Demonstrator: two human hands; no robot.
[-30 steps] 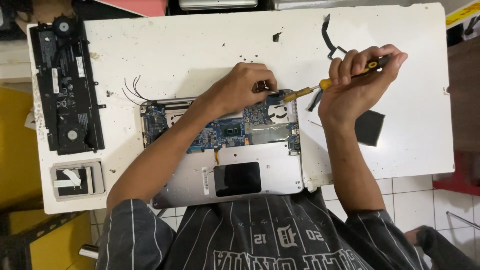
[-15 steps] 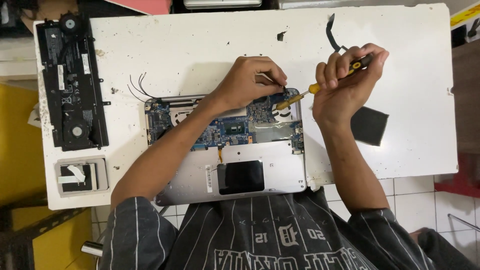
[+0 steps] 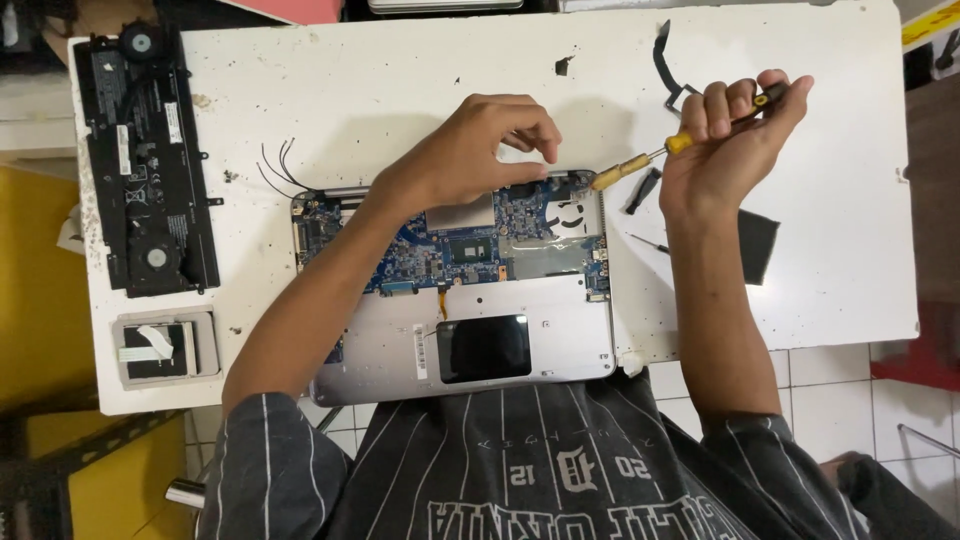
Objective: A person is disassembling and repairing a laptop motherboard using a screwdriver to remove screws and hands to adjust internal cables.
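- Head view, centre: an opened laptop (image 3: 470, 300) lies on the white table (image 3: 400, 90), its blue circuit board (image 3: 440, 250) bared along the far half and a dark rectangular pad (image 3: 485, 348) set in the silver near half.
- The left hand (image 3: 480, 150) hovers over the board's far edge, fingers curled together with thumb and forefinger tips nearly meeting; whether they pinch something small cannot be told.
- The left forearm crosses the board slantwise and hides much of its left middle part.
- The right hand (image 3: 725, 150) is closed in a fist around the black handle of a screwdriver (image 3: 670, 148); the yellow collar and metal shaft slant down-left, the tip at the laptop's far right corner, beside the round fan opening.
- Just right of the laptop lie a small black strip (image 3: 643, 190) and a thin dark pin-like tool (image 3: 648, 243); farther right, a black square pad (image 3: 757, 246), partly behind the right forearm.
- Beyond the right hand a black ribbon cable (image 3: 667, 65) curls on the table.
- Far left: a long black battery pack (image 3: 145, 165) lies along the table's edge, with a small grey drive module (image 3: 160, 348) near it.
- Thin black wires (image 3: 280, 165) stick out from the laptop's far left corner.
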